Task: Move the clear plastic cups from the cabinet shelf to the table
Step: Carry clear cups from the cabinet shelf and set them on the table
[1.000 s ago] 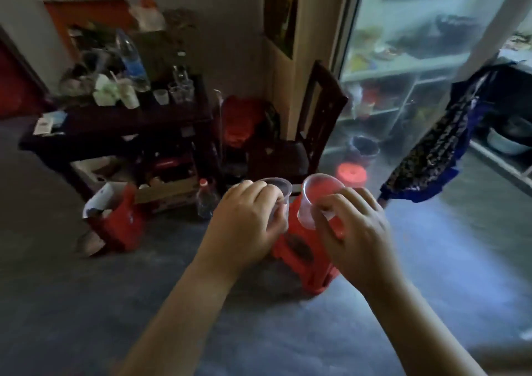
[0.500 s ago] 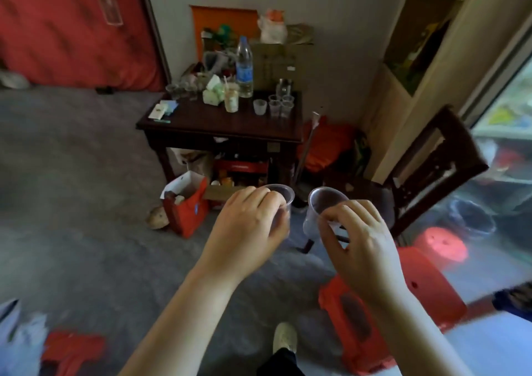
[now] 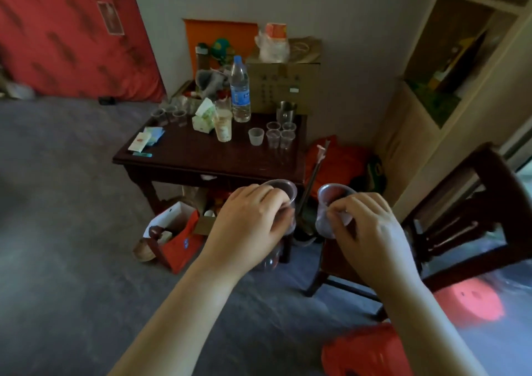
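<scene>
My left hand (image 3: 253,226) grips a clear plastic cup (image 3: 283,191) from the side, rim up. My right hand (image 3: 371,231) pinches a second clear cup (image 3: 331,203), tilted slightly to the left. Both cups are held in the air in front of the dark wooden table (image 3: 201,157), short of its near edge. On the table's right part stands a cluster of several clear cups (image 3: 280,135) with one frosted cup (image 3: 256,136) beside them. More clear cups (image 3: 169,114) stand at the table's back left.
A water bottle (image 3: 239,90), a tall drink cup (image 3: 223,122), tissue packs and cartons crowd the table's back. A dark wooden chair (image 3: 466,208) stands right of the table, a red stool (image 3: 368,349) near my right arm, a red box (image 3: 175,237) under the table, and a shelf unit (image 3: 449,67) at the right wall.
The view has swung left and closed in on the table. Both hands keep their cups and now sit nearer the table's front edge.
</scene>
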`<state>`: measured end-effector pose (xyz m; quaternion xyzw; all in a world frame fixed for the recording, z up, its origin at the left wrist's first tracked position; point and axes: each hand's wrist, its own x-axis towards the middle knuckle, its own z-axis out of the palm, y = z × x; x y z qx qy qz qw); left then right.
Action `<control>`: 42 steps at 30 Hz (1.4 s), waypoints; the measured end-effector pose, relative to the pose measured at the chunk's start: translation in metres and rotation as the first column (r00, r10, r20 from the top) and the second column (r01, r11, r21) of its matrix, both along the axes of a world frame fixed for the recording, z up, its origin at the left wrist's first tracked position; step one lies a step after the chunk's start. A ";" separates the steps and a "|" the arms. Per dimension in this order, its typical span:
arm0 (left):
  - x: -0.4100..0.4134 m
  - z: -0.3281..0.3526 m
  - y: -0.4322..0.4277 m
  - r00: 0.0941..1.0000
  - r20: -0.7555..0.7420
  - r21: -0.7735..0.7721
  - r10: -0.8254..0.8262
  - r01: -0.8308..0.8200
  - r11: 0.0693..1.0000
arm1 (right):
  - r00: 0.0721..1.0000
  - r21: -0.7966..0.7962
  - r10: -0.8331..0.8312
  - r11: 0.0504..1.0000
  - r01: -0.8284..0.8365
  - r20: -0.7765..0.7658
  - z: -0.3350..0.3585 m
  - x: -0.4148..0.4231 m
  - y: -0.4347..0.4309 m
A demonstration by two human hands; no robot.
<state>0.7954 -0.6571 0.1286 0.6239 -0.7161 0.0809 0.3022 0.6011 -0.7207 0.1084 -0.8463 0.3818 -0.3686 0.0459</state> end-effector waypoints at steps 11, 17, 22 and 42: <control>0.079 -0.035 -0.126 0.992 -0.117 0.105 0.043 -0.031 0.994 | 0.993 0.109 0.089 0.991 -0.080 -0.073 -0.029 0.083 -0.123; 0.140 -0.063 -0.232 0.990 -0.137 0.186 0.016 0.010 0.982 | 0.998 0.205 0.017 0.979 -0.005 -0.060 -0.050 0.138 -0.208; 0.180 -0.079 -0.309 0.987 -0.159 0.230 -0.038 0.074 0.970 | 0.997 0.265 -0.023 0.963 0.044 -0.079 -0.062 0.187 -0.273; 0.194 -0.174 -0.457 0.979 -0.202 0.504 -0.034 0.133 0.854 | 0.982 0.552 -0.001 0.827 0.108 -0.191 -0.162 0.201 -0.428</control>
